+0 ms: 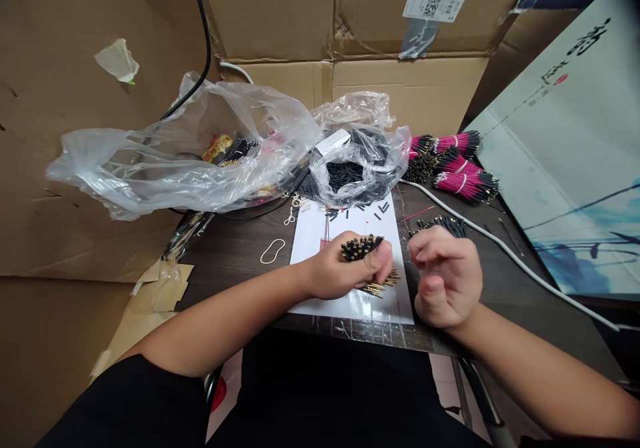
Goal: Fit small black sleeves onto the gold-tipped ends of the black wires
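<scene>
My left hand (345, 268) is wrapped round a bundle of thin black wires (357, 247). Gold-coloured ends show at the top of the bundle, and gold pins (381, 284) stick out below the fingers. To the right, apart from the bundle, my right hand (447, 278) is raised with its fingers loosely curled and the thumb apart; I see nothing in it. Beneath the left hand lies a white printed sheet (307, 238). Behind my right hand is a pile of loose black wires (447, 225), partly hidden by it.
A clear plastic bag (345, 173) of short black tubes stands behind the sheet, with a larger plastic bag (195, 168) to its left. Pink-and-black wire bundles (463, 183) lie at back right. A rubber band (273, 251) and a white cable (520, 251) lie on the table.
</scene>
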Demonstrator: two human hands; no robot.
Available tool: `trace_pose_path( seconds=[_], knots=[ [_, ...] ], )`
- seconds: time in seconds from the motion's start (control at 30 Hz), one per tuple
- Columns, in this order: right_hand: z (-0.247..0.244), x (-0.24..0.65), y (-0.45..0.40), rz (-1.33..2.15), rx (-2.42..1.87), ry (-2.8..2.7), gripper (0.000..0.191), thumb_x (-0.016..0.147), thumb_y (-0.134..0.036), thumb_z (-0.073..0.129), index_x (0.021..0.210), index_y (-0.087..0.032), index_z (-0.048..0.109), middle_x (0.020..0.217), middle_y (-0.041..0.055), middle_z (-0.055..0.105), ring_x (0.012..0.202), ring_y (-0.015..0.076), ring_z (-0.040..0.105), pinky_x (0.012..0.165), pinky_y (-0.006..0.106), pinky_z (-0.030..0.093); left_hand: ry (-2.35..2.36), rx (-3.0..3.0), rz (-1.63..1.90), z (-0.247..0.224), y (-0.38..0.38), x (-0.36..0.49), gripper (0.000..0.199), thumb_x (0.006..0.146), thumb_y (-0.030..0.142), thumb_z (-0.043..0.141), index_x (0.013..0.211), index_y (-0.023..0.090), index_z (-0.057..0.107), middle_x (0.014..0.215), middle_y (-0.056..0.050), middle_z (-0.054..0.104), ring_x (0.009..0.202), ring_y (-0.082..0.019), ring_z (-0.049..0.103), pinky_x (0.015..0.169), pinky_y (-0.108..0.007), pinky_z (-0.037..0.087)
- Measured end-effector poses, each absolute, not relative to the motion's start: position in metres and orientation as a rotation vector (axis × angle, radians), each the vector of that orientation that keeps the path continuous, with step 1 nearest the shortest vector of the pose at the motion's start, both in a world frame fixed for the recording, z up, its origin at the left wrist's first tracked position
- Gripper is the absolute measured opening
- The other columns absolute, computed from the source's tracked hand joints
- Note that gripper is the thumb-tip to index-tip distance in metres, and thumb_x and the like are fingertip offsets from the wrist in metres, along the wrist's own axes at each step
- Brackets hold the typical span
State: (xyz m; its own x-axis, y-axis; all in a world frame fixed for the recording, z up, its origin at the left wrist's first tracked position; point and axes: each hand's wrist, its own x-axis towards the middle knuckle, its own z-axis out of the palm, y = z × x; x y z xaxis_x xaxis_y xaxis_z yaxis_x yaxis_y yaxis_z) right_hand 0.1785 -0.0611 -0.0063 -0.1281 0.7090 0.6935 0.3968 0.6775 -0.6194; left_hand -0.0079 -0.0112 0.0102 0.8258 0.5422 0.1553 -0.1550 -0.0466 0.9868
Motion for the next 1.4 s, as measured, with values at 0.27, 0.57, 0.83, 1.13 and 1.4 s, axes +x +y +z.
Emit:
trace_pose_path(
  seconds=[0.27, 0.57, 0.83, 1.13, 1.4],
  knots=[
    [-0.004, 0.17, -0.059, 0.468, -0.995, -2.023, 0.04, 0.09, -0.052, 0.047, 0.094, -0.014, 0.058, 0.073, 0.0039, 0.053, 0.06, 0.0124, 0.047, 0.055, 0.029, 0.038, 0.366, 1.79, 0.954, 0.011, -0.008, -0.008, 0.053, 0.097, 0.052, 0.024, 0.092, 0.02, 0.066, 0.116, -0.011, 0.053, 0.106, -0.02, 0.054, 0.095, -0.04, 0.047],
    [-0.004, 0.15, -0.062, 0.698, -0.897, -2.058, 0.02, 0.092, -0.022, 0.045, 0.107, -0.016, 0.057, 0.092, 0.0071, 0.065, 0.085, 0.0171, 0.061, 0.073, 0.032, 0.05, 0.38, 1.922, 0.967, 0.01, -0.015, -0.004, 0.05, 0.098, 0.045, 0.023, 0.115, 0.024, 0.065, 0.139, -0.01, 0.044, 0.124, -0.023, 0.046, 0.109, -0.046, 0.038],
    [-0.006, 0.151, -0.065, 0.849, -1.028, -1.968, 0.015, 0.096, -0.022, 0.037, 0.092, -0.017, 0.05, 0.075, 0.0023, 0.059, 0.064, 0.0115, 0.053, 0.059, 0.026, 0.043, 0.476, 1.964, 1.078, 0.006, -0.009, -0.001, 0.043, 0.092, 0.044, 0.045, 0.125, 0.019, 0.055, 0.13, -0.013, 0.049, 0.121, -0.025, 0.047, 0.107, -0.047, 0.036],
    [-0.004, 0.154, -0.065, 0.898, -1.19, -1.818, 0.017, 0.097, -0.028, 0.039, 0.083, -0.019, 0.042, 0.06, -0.0046, 0.042, 0.052, 0.0082, 0.036, 0.05, 0.024, 0.03, 0.592, 2.039, 1.613, -0.004, 0.003, -0.006, 0.058, 0.07, 0.031, 0.068, 0.119, 0.02, 0.039, 0.109, -0.01, 0.05, 0.091, -0.017, 0.054, 0.077, -0.034, 0.05],
    [-0.001, 0.155, -0.063, 0.729, -1.224, -1.881, 0.013, 0.096, -0.024, 0.039, 0.086, -0.019, 0.045, 0.065, -0.0029, 0.049, 0.054, 0.0085, 0.043, 0.052, 0.023, 0.034, 0.768, 2.456, 1.66, 0.005, 0.003, -0.015, 0.035, 0.071, 0.027, 0.065, 0.102, 0.019, 0.05, 0.106, -0.01, 0.056, 0.097, -0.022, 0.057, 0.083, -0.04, 0.05]
  ],
)
